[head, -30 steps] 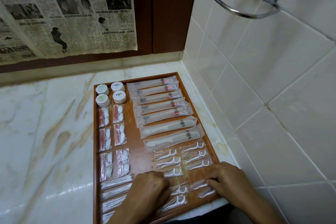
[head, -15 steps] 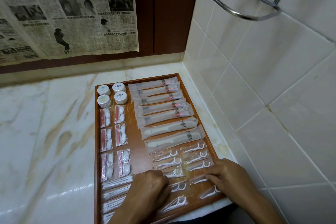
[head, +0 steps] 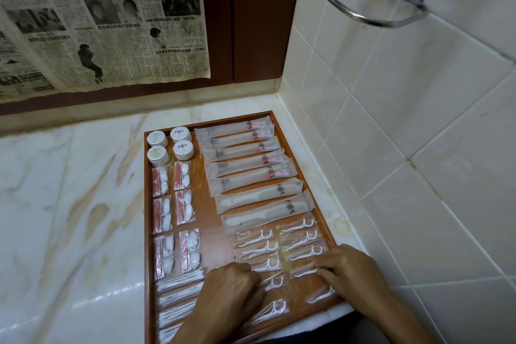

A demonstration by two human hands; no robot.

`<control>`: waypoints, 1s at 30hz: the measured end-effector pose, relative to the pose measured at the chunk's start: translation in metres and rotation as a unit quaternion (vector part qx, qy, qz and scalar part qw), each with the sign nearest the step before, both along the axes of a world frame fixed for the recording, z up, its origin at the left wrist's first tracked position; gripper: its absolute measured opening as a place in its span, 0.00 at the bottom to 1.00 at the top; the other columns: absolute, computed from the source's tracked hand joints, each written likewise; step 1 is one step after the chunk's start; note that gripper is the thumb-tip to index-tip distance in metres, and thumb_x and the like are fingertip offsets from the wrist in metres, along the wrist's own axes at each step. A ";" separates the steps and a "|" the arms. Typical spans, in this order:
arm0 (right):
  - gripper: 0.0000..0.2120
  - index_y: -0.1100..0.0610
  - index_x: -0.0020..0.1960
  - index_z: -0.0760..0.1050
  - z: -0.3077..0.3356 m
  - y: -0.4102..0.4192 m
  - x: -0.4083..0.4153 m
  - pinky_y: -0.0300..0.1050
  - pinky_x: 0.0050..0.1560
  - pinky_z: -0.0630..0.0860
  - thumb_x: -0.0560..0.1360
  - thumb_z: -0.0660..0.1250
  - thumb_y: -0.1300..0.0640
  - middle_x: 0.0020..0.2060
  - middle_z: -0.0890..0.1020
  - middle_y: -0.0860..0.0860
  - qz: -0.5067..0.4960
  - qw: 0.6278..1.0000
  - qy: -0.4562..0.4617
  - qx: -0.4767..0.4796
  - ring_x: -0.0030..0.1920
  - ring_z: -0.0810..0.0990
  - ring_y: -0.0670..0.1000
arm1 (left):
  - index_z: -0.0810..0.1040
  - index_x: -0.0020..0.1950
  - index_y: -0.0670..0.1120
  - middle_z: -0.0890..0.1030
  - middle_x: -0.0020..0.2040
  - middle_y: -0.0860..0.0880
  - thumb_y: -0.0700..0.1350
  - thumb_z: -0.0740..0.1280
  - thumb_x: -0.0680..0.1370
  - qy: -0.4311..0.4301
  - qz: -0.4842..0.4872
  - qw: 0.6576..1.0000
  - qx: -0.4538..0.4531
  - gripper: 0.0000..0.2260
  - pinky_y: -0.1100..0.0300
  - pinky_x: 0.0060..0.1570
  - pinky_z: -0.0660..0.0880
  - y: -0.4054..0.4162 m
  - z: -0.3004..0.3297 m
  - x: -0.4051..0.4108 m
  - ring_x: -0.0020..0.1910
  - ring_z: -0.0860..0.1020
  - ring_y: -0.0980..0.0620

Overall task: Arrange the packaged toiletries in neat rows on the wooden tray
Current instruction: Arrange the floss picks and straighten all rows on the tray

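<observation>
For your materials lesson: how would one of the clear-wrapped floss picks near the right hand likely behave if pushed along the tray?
The floss pick packet looks thin and flat, so probably very light. Its glossy wrapper would likely slide easily on the wooden tray. It may well skew rather than travel straight.

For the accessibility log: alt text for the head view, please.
Both hands work on packaged floss picks at the near end of a wooden tray already filled with rows of toiletries; left hand, right hand. The tray sits on a marble counter.
</observation>
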State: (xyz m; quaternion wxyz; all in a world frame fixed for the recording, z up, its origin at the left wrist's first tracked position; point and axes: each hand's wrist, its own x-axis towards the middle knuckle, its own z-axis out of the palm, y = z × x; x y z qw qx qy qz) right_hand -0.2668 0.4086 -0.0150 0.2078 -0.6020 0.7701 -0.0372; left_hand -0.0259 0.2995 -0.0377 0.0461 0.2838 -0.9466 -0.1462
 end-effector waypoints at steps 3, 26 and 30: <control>0.09 0.43 0.53 0.82 0.000 -0.002 0.000 0.35 0.49 0.72 0.76 0.65 0.47 0.51 0.82 0.41 -0.007 1.000 -0.008 -0.006 0.52 0.77 0.43 | 0.74 0.30 0.51 0.73 0.28 0.57 0.56 0.63 0.70 -0.002 0.006 1.000 0.003 0.12 0.64 0.22 0.65 -0.001 -0.001 0.000 0.26 0.72 0.59; 0.11 0.45 0.55 0.78 0.024 0.016 -0.021 0.36 0.36 0.62 0.77 0.61 0.44 0.33 0.65 0.44 0.051 0.994 0.039 0.089 0.51 0.76 0.47 | 0.79 0.52 0.47 0.79 0.50 0.48 0.54 0.59 0.78 -0.139 -0.050 0.985 0.086 0.14 0.54 0.50 0.76 0.012 0.028 -0.002 0.49 0.78 0.46; 0.13 0.44 0.56 0.78 0.025 0.014 -0.017 0.40 0.43 0.67 0.76 0.60 0.43 0.44 0.78 0.46 0.055 0.992 0.057 0.098 0.51 0.77 0.46 | 0.79 0.54 0.46 0.79 0.52 0.46 0.52 0.60 0.79 -0.192 -0.064 0.975 0.088 0.13 0.53 0.52 0.75 0.014 0.028 -0.009 0.51 0.78 0.44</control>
